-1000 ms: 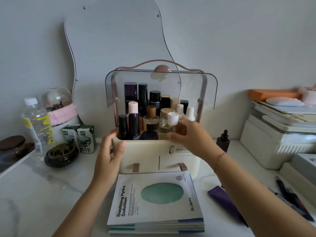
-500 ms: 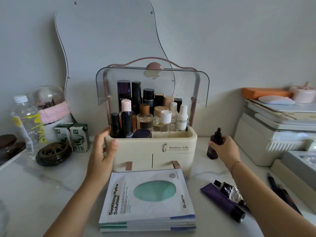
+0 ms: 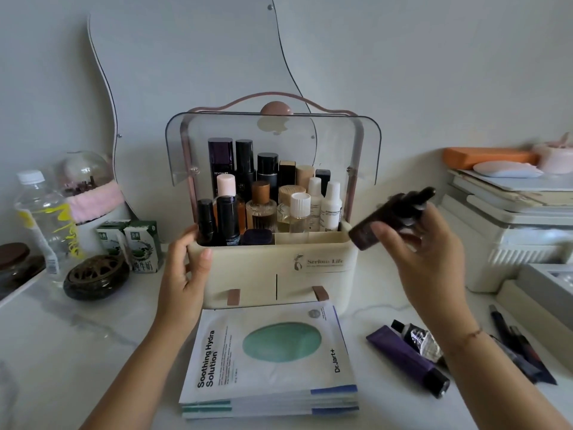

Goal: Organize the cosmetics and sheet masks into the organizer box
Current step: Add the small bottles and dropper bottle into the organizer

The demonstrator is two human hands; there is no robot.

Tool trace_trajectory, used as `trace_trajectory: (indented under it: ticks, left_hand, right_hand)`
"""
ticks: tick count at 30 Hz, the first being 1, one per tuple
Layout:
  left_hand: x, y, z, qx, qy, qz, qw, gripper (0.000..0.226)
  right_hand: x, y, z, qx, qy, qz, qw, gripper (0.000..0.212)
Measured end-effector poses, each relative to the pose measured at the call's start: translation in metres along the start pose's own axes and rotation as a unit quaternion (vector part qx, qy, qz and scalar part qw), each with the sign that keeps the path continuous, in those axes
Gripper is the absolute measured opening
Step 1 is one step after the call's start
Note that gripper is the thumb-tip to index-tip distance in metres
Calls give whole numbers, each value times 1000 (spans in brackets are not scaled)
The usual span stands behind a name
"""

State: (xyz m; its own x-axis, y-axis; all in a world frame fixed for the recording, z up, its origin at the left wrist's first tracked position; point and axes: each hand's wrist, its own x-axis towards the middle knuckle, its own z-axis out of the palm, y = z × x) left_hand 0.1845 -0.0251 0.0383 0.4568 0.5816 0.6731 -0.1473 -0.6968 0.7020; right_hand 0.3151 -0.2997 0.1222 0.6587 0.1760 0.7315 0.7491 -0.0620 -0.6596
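1. Head view: the right hand (image 3: 424, 256) is pinching a dark dropper bottle (image 3: 392, 217), tilted in the air just right of the organizer box (image 3: 269, 268).
2. The left hand (image 3: 186, 274) is pressing against the box's left front corner, fingers curled round its edge.
3. Upright bottles are filling the box's left and rear compartments under the raised clear lid (image 3: 273, 144).
4. Stacked sheet masks (image 3: 273, 361) are lying on the table (image 3: 77, 336) before the box; a purple tube (image 3: 406, 360) is lying to their right.
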Motion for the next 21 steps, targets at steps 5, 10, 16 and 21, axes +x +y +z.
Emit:
trace_trajectory:
  ticks: [5,10,16,21]
  left_hand:
    - [0,4,-2,-3,-7,-12,1000,43]
    - [1,2,-3,-22,-15,-17,1000,44]
    - [1,3,-3,-42,-16,-21,999,55]
    - [1,1,-3,-26,-20,-22,999,47]
  right_hand:
    - [10,-2,37,-28,-71,-4,997,35]
    - [17,14,62,-94,-88,12,992,39]
    - [27,26,73,-117,-114,39,986,39]
    - [19,25,64,-77,-120,75,987,43]
